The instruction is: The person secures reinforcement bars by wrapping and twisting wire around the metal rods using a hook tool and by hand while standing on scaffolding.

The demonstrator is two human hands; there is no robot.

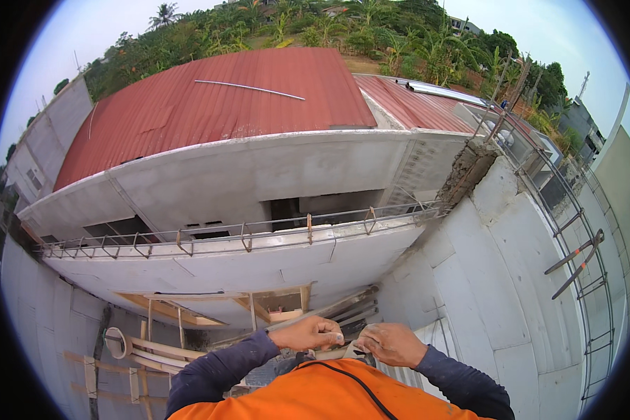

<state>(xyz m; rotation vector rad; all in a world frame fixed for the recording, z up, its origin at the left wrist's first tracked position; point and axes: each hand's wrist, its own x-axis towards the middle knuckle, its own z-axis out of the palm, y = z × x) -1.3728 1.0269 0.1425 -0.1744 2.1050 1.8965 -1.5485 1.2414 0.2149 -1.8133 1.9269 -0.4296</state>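
Both my hands are held close together in front of my orange top, at the lower middle of the view. My left hand (306,333) has its fingers curled in a pinch, the tips pointing toward the right hand. My right hand (392,344) is closed too, thumb and fingers pressed together and looking dusty. Whatever they hold, if anything, is too small or hidden to make out. Off to the right, a pair of pincers (579,263) with spread handles rests on the steel rebar cage (586,294), apart from my hands.
Below me are pale block walls (483,273), meeting at a corner with a rough concrete column (469,168). Another rebar cage (252,236) runs along the far wall's top. Timber-framed openings (259,308) and pale pipes (154,353) lie lower left. A red metal roof (224,105) stands beyond.
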